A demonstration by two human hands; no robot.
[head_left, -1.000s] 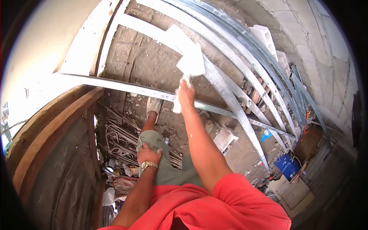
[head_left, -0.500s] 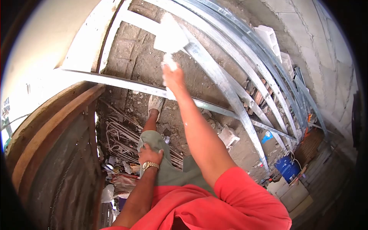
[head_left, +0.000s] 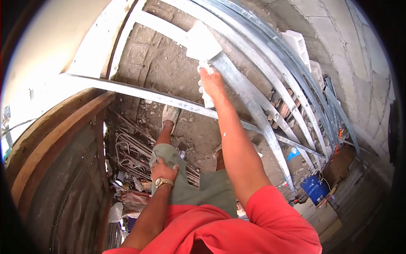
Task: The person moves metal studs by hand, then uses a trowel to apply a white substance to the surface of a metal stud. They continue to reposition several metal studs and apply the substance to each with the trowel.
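Observation:
My right hand is closed around the white-smeared handle of a wide paintbrush. The broad head of the brush is bright white, and its details are washed out. It lies over a long metal bar, which looks white beyond the brush and grey on the near side. My left hand, with a gold watch at the wrist, rests on the knee of my green shorts, its fingers laid over the cloth and holding nothing.
One metal bar crosses in front of me; several more run along the block wall. Bent rods lie by my left leg. A blue bucket stands at right; wooden beams edge the left.
My right hand and the paintbrush have moved to the right and slightly nearer along the bar. My left hand stays on the knee.

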